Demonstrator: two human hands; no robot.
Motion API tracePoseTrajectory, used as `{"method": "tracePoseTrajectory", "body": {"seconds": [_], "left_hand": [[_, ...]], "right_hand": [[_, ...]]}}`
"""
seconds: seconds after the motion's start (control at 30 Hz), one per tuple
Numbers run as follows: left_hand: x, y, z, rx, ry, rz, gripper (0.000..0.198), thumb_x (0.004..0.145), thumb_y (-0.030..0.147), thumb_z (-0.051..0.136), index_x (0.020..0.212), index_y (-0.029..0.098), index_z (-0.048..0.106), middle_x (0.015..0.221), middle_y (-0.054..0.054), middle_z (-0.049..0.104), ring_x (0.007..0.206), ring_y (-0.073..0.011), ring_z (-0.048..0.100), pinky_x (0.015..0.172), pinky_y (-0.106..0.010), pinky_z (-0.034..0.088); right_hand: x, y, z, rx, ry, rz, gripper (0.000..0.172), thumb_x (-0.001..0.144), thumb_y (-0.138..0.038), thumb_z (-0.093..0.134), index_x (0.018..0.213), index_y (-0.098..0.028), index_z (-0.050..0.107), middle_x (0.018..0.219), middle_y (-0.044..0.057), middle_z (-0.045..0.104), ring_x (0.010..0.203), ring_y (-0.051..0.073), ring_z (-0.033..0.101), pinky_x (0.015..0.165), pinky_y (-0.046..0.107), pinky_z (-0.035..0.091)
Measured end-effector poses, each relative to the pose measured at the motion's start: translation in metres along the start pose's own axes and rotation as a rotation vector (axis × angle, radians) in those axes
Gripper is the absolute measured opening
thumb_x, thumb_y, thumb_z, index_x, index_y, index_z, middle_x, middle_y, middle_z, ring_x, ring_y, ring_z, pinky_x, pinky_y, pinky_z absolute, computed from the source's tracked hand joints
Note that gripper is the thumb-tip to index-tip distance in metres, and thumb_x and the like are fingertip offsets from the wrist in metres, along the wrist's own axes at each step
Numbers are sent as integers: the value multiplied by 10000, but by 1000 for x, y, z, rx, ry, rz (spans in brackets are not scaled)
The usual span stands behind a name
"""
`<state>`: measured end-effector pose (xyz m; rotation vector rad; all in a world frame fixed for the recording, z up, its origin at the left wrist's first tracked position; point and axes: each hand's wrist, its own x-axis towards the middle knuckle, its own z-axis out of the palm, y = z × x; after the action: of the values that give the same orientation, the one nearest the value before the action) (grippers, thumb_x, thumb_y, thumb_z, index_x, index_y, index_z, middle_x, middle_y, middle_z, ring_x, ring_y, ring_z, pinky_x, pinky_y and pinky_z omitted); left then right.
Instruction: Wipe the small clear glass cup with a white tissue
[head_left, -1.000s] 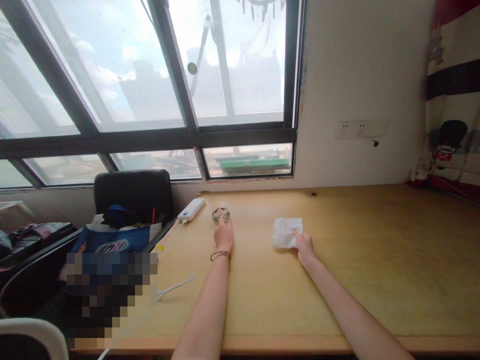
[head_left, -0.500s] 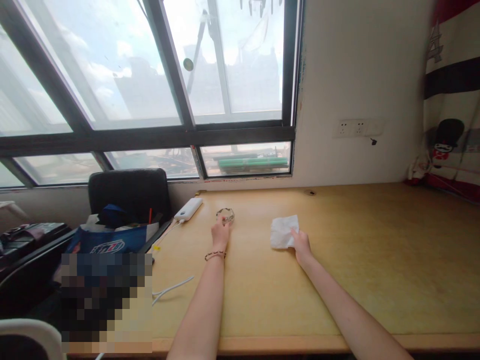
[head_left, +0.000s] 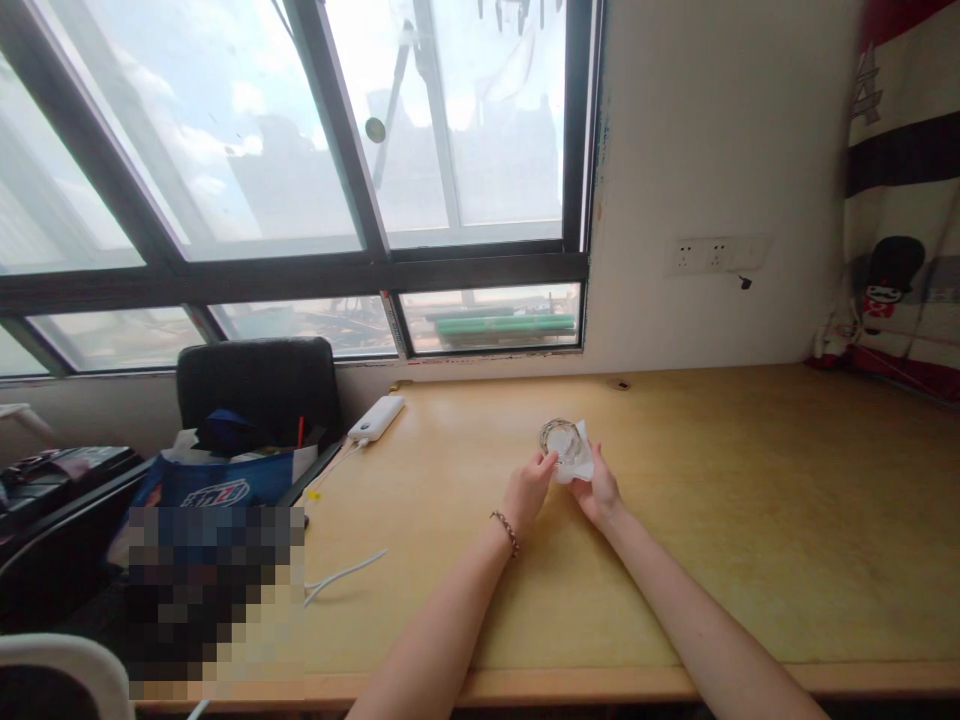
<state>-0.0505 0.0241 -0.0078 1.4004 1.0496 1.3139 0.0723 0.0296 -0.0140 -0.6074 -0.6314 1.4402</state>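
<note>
My left hand pinches a thin silver ring-shaped bracelet and holds it up over the middle of the wooden desk. My right hand grips a white tissue and holds it right against the bracelet, just behind it. Both hands are close together, a little above the desk top. A beaded band sits on my left wrist.
A white power bank with a white cable lies at the desk's back left. A black chair piled with a blue bag stands to the left. A wall socket is on the wall behind.
My left hand picked the bracelet up from near the power bank and carried it right. My right hand lifted the tissue off the desk and met it.
</note>
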Motion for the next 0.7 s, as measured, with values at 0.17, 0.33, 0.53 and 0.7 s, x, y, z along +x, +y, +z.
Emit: {"method": "tracePoseTrajectory", "body": {"seconds": [0.17, 0.33, 0.53, 0.7], "left_hand": [[-4, 9, -3, 20, -75, 47, 197, 650, 48, 593, 756, 209, 633, 661, -32, 500, 728, -143, 517, 684, -150, 380], [-7, 24, -2, -23, -141, 22, 185, 633, 54, 618, 737, 206, 639, 603, -38, 495, 822, -172, 519, 773, -198, 398], [-19, 21, 25, -47, 19, 108, 316, 622, 160, 684, 919, 222, 597, 645, -1, 516, 705, -142, 505, 733, -209, 413], [-15, 6, 38, -190, 171, 97, 377, 638, 268, 687, 927, 219, 450, 554, 77, 414, 458, -76, 428, 483, -171, 372]], "right_hand": [[3, 1, -8, 71, 41, 46, 281, 754, -365, 543, 1003, -238, 574, 965, 22, 650, 770, 159, 622, 636, 271, 516], [2, 0, -9, 103, 68, 75, 276, 762, -382, 522, 939, -190, 611, 883, 42, 668, 759, 178, 626, 640, 288, 515], [-3, -10, -1, 72, 6, 19, 347, 776, -441, 468, 944, -171, 607, 889, 55, 662, 774, 201, 622, 635, 302, 505], [-4, -8, 2, 38, -15, -63, 325, 745, -383, 540, 1022, -214, 559, 874, 8, 656, 666, 157, 612, 493, 230, 465]]}}
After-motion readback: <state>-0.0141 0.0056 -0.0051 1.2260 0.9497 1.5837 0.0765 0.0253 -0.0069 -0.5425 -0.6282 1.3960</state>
